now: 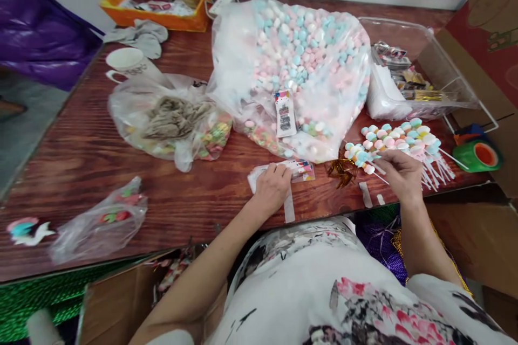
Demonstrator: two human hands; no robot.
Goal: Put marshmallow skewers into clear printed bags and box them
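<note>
My left hand (273,186) rests at the table's front, fingers pressed on a stack of printed plastic packets (301,170). On the right, my right hand (400,172) has thumb and fingertips pinched at a small cluster of pastel balls (358,155) on a white stick. Just behind that hand lies a pile of pastel ball sticks (404,137), white stems toward the table's front edge. Gold tinsel (343,171) sits between my hands. A large clear bag of pink, blue and white balls (299,48) lies behind them, with a printed card stack (285,113) on it.
A clear plastic bin (457,78) stands at back right, near green tape (471,155). To the left are a bag with a brown cloth (172,117), a white mug (131,63), an orange tray (198,19) and a small bag with red pieces (101,229).
</note>
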